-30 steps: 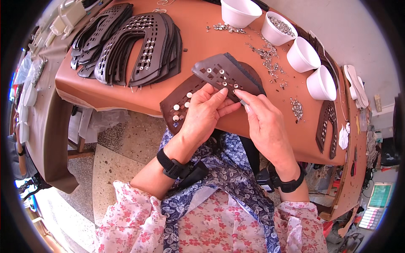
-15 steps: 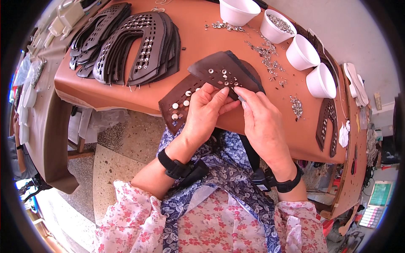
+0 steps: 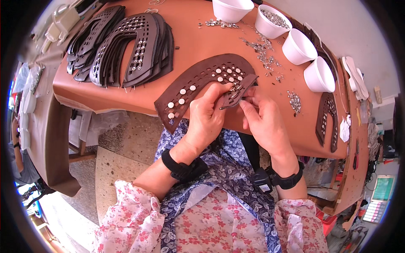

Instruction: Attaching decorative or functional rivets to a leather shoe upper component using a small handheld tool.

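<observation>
A dark brown, curved leather shoe upper with rows of slots and round, pale metal studs lies over the table's near edge. My left hand is closed on its near edge, the thumb pressed by the studs. One end of the upper is folded back toward me, showing the undersides of several studs. My right hand pinches that turned-up end at the right; some of its fingers are hidden behind the leather.
Stacked dark uppers lie at the back left of the orange-brown table. White bowls line the right side, one holding metal bits. Loose studs and a small pile are scattered nearby. Another studded upper lies far right.
The upper has been turned and spread out: its curved, studded face now shows, with the right end folded up. My right hand has shifted slightly down, onto that end.
</observation>
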A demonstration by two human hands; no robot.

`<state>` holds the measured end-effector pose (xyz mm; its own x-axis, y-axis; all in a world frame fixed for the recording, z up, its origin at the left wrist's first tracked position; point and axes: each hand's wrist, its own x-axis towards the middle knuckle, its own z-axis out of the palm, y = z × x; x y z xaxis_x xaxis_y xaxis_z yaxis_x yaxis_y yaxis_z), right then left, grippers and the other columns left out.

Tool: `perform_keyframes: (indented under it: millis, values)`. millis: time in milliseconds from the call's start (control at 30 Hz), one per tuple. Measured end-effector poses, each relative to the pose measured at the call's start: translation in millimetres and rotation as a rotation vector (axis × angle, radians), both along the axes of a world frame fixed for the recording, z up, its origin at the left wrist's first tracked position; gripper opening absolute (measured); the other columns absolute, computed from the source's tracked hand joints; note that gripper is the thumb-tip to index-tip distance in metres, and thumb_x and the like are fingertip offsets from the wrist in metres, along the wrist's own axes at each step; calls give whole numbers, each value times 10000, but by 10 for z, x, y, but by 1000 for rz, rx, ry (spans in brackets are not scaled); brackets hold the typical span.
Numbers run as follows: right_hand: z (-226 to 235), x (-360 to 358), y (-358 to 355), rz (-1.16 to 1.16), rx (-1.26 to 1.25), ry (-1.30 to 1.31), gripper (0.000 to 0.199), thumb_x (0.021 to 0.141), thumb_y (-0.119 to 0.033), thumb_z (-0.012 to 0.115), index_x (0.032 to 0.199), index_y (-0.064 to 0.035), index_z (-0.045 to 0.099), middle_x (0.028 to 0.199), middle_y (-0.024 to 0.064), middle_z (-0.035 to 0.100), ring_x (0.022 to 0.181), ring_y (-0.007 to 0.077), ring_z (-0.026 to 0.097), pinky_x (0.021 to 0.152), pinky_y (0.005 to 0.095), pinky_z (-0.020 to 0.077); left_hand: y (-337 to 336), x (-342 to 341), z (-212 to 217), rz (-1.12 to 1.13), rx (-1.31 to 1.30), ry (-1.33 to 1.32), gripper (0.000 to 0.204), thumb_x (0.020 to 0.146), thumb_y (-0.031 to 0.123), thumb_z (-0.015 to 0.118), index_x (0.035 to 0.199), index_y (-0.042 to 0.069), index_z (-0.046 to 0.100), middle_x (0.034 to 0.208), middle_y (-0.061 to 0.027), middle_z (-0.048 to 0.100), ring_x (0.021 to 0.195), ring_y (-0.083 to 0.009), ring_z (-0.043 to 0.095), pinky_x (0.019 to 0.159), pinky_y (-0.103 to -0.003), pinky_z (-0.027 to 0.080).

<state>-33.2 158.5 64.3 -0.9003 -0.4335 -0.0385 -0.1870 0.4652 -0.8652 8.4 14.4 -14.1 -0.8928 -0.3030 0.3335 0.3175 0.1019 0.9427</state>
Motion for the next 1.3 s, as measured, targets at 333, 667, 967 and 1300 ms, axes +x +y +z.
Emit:
perform_keyframes:
  millis: [333, 667, 967, 1300]
  values:
    - [-129, 32, 121, 50, -45, 25, 178, 1025, -82, 602, 1169, 23, 602, 819, 99, 701, 693, 166, 666, 630, 314, 528, -44, -81, 127, -157, 538, -148, 184, 1041, 55, 608, 1205, -12, 657, 1129, -82, 733, 970, -140, 714, 823, -276, 636]
    - [-96, 67, 621, -37, -127, 81, 247, 1001, -133, 685, 1189, 27, 666, 864, -20, 642, 755, 47, 564, 664, 241, 484, -116, -120, 184, -139, 654, -212, 183, 1037, 60, 614, 1193, -36, 621, 1125, -101, 713, 971, -165, 717, 832, -320, 656]
    - [63, -41, 1092, -161, -182, 416, 151, 991, -67, 695, 1123, 6, 709, 977, 4, 678, 821, 45, 601, 708, 208, 494, -110, -102, 135, -119, 612, -199, 174, 1035, 20, 594, 1197, -31, 630, 1102, -105, 729, 939, -172, 729, 807, -330, 664]
    - [901, -32, 2146, -275, -906, 280, 304, 964, -56, 671, 1260, -3, 629, 926, 94, 710, 817, 178, 692, 675, 282, 520, -142, -77, 163, -172, 647, -183, 193, 1035, 44, 604, 1219, -10, 631, 1074, -85, 733, 910, -151, 729, 772, -303, 656]
